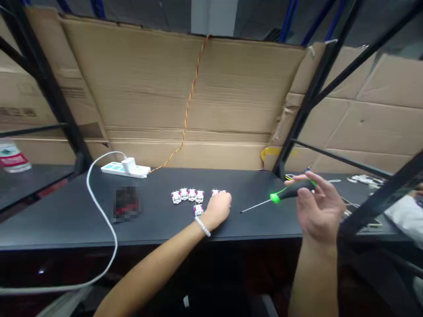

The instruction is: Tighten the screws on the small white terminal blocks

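My right hand (pixel 320 207) holds a screwdriver (pixel 292 190) with a black and green handle, raised above the dark table. Its thin shaft points left and down, the tip close to my left hand. My left hand (pixel 218 208), with a white beaded bracelet (pixel 202 226) on the wrist, is closed low over the table. Whatever its fingers grip is hidden behind the hand. Just beyond them, small white and purple parts (pixel 215 192) peek out. Several matching parts (pixel 191 194) lie in a row to the left, and a single one (pixel 198 209) sits beside my left wrist.
A white power strip (pixel 139 171) with a plugged-in charger lies at the back left; its white cable (pixel 99 204) loops over the table's front edge. A blurred dark object (pixel 126 203) is at left. Black metal posts (pixel 306 103) and cardboard walls (pixel 148 88) frame the bench.
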A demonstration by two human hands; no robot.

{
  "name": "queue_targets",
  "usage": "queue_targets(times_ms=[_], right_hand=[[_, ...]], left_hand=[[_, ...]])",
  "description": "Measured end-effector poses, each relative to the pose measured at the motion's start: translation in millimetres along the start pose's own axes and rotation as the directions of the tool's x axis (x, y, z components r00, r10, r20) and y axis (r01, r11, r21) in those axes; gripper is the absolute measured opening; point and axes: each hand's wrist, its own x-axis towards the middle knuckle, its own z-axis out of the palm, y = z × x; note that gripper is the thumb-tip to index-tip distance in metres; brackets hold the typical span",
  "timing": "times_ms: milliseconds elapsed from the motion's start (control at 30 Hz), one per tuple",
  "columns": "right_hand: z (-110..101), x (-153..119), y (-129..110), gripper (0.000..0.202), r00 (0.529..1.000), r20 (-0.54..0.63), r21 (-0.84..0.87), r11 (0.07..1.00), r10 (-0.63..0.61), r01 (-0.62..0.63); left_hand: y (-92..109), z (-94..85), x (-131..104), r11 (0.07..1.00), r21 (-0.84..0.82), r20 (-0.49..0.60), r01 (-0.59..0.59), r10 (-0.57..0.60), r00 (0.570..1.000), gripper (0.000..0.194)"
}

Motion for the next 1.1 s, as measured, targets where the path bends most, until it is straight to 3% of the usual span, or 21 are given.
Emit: queue_targets(times_ms=[633, 900, 1100], right_hand=[[-3, 4, 0, 0.042, 0.996, -0.072, -0.093, 0.994, 0.045, -0.052], [-2, 5, -1, 0.045, 0.996, -0.075, -0.079, 0.996, 0.039, -0.045], [-3, 5, 0, 0.044, 0.997, -0.068, -0.092, 0.995, 0.029, -0.036]], left_hand=[[-10, -4.2, -9, 0.998, -0.064, 0.051, -0.026, 0.029, 0.998, 0.019], [-6, -5.0, -26, 0.999, 0.019, 0.002, -0.033, 0.033, 0.999, 0.035], [-9, -6.3, -38, 0.997, 0.019, -0.029, -0.071, 0.071, 0.997, 0.034]])
